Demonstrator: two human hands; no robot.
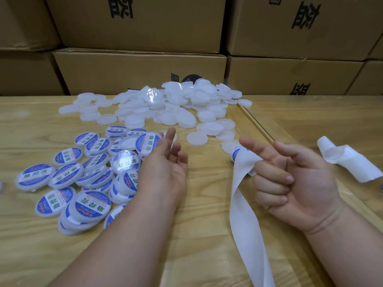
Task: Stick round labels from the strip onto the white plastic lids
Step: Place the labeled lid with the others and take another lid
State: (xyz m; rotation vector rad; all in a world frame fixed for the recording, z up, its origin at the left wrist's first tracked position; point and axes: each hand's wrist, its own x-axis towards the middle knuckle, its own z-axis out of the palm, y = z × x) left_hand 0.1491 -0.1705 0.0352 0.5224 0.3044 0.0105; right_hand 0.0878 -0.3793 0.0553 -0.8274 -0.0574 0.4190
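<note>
A heap of plain white lids (182, 104) lies at the back of the wooden table. A pile of lids with blue and white round labels (68, 175) lies at the left. My left hand (165, 166) hovers beside that pile with its fingers loosely curled and nothing visibly in its grasp; a tilted labelled lid (148, 142) is right at its far side. My right hand (290, 179) grips the white label strip (246, 214) with its lower fingers curled round it, index finger and thumb stretched out. A blue-edged label (236, 154) shows at the strip's bend by the index finger.
Stacked cardboard boxes (141, 71) form a wall right behind the table. A crumpled length of used white backing paper (350, 162) lies at the right. A raised seam (257, 125) runs across the tabletop between the lids and that paper.
</note>
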